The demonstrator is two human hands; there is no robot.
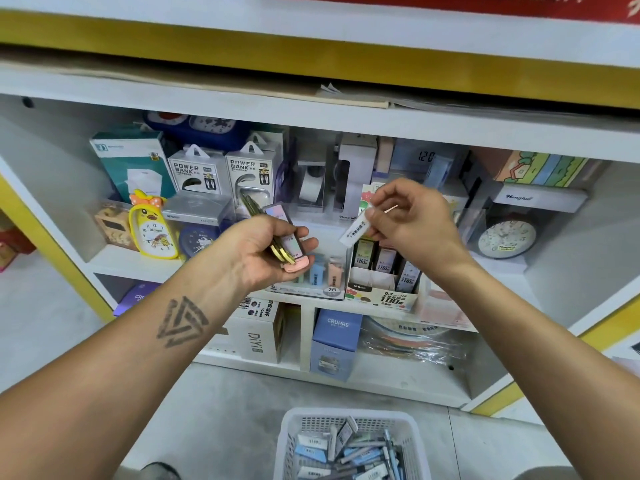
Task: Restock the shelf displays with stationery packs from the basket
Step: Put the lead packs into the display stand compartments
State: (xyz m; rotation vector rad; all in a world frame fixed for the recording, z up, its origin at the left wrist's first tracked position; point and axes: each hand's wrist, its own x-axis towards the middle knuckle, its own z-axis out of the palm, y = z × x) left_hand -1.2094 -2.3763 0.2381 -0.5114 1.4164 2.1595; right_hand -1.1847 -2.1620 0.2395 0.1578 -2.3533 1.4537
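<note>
Both hands were raised in front of the white shelf unit [311, 116], well above the basket [294, 441] on the floor at the near edge. The left hand [266, 251] lay palm up with the fingers curled round a small bundle of packs [284, 233]: several thin olive-and-yellow ones and one with a shiny face and a pink end, the thumb pressed across the top. The right hand [412, 220] pinched a single slim white pack [354, 231] between thumb and fingertips; the pack tilted down to the left, apart from the bundle. Just beyond and below that pack stood an open cardboard display box [381, 296] on the middle shelf, holding upright refill packs, with empty room at its left front. Left of it sat a clear tray [322, 278] of pastel packs marked 2B. The basket held a loose heap of blue, white and grey packs and some pens. Farther left on the shelf stood a yellow duck clock [152, 226] and two power bank boxes [225, 174]; a round clock [507, 239] sat at far right.
</note>
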